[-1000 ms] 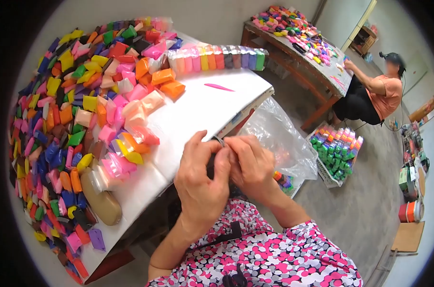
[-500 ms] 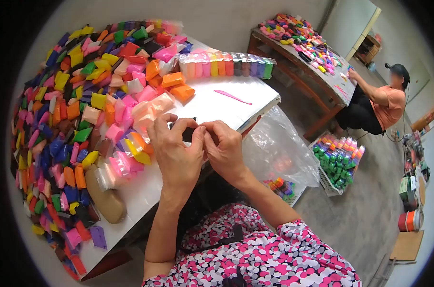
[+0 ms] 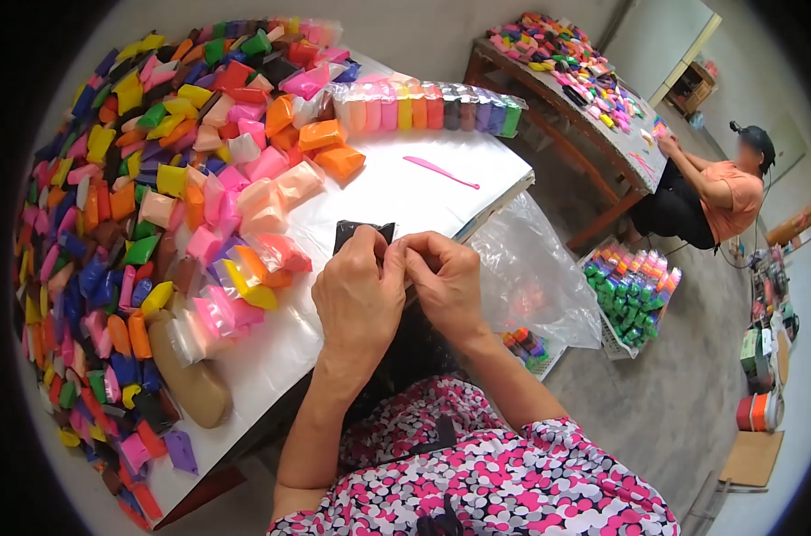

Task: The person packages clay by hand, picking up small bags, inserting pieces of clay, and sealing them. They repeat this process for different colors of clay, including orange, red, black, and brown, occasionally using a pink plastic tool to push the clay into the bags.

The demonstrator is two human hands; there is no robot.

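Note:
Between my two hands, just over the table's front edge, is a small black packet (image 3: 362,234), its top end sticking up past my fingers. My left hand (image 3: 361,290) pinches it with thumb and forefinger. Close against it, my right hand (image 3: 441,277) is closed too, thumb and forefinger pressed together at the packet's near side; what exactly sits in that pinch is hidden. Beyond them a pink plastic tool (image 3: 441,172) lies on the white table top (image 3: 405,201). A clear pack of clay in a row of colours (image 3: 428,107) rests at the table's far edge.
Many coloured packets (image 3: 159,179) are heaped across the left of the table, with a tan oblong block (image 3: 191,375) at the near side. A clear plastic bag (image 3: 539,268) hangs at the right edge. A basket of packs (image 3: 629,295) stands on the floor; a co-worker (image 3: 718,192) sits at another table (image 3: 593,116).
My hands have shifted a little right and down, and the left fingers have drawn together. More of the black packet now shows above them. A red packet now shows more plainly in the heap.

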